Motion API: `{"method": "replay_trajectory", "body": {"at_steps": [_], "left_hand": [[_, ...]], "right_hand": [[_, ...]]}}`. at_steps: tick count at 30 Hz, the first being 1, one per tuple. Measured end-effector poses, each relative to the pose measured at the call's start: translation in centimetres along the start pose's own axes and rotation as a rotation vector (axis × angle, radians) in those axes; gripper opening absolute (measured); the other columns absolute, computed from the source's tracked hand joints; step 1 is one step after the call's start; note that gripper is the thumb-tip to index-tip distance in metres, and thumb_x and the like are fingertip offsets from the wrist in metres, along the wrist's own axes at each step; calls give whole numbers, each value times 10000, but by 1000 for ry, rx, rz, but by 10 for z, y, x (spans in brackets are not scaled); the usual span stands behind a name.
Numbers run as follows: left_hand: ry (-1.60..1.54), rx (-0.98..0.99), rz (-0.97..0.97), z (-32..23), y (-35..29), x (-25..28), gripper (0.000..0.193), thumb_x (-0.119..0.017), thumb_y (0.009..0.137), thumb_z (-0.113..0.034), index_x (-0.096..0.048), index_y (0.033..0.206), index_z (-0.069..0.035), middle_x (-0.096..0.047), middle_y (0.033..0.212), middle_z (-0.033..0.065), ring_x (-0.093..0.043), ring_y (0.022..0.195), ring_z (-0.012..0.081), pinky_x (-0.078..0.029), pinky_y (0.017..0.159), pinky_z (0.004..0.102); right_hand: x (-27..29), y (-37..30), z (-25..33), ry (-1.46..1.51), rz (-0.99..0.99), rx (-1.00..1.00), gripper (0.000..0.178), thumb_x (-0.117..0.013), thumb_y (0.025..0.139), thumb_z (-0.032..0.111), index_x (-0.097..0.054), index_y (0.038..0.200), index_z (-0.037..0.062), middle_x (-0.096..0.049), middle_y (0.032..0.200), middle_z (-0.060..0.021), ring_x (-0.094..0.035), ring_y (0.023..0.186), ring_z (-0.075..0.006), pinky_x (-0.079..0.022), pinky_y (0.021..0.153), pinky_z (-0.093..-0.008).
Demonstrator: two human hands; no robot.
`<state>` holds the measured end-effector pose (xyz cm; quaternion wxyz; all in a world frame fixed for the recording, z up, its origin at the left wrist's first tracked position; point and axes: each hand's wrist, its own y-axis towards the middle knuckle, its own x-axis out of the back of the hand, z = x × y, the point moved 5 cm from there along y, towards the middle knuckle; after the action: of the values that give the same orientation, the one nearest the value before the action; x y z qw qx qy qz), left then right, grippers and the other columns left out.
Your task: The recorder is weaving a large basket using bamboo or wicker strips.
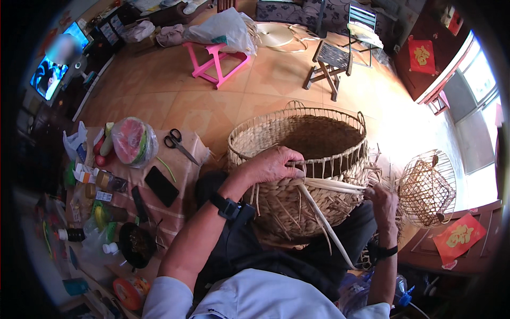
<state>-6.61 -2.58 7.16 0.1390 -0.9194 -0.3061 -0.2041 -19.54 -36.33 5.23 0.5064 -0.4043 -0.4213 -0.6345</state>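
Observation:
A large woven basket [297,210] with an open wire-and-strand rim stands tilted between my knees. My left hand [276,164] is closed at its near rim, thumb and fingers pinching the pale plant strand [337,184] where it meets the wire. That strand stretches sideways along the basket wall to my right hand [383,202], whose curled fingers grip its other end. A second pale strand [325,223] hangs from below my left fingertips down over my leg. Loose strand ends stick out of the woven wall, thickest at the right side.
On the cloth-covered table [183,143] at left lie scissors [179,146], a black phone [161,186], a wrapped watermelon piece [133,141] and several bottles. A wire basket frame [428,186] stands at right. Farther off are a pink stool [218,64] and a folding stool [330,64].

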Motion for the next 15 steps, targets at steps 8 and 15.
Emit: {"method": "replay_trajectory", "body": {"at_steps": [8, 15], "left_hand": [[-122, 89, 104, -18, 1, 4, 248, -750, 895, -226, -706, 1054, -41, -673, 767, 42, -611, 700, 102, -495, 676, 314], [-43, 73, 181, -14, 14, 0, 231, -710, 946, -248, -728, 971, -19, -665, 748, 2, -590, 703, 75, -483, 663, 291]], "right_hand": [[36, -27, 88, 326, -176, 144, 127, -772, 813, 55, -669, 887, 38, -650, 801, -107, -645, 735, -296, -513, 663, -409], [-11, -25, 190, 132, 20, 243, 295, -751, 865, 251, -570, 966, 41, -666, 947, -176, -667, 896, -382, -521, 742, -478]]}}
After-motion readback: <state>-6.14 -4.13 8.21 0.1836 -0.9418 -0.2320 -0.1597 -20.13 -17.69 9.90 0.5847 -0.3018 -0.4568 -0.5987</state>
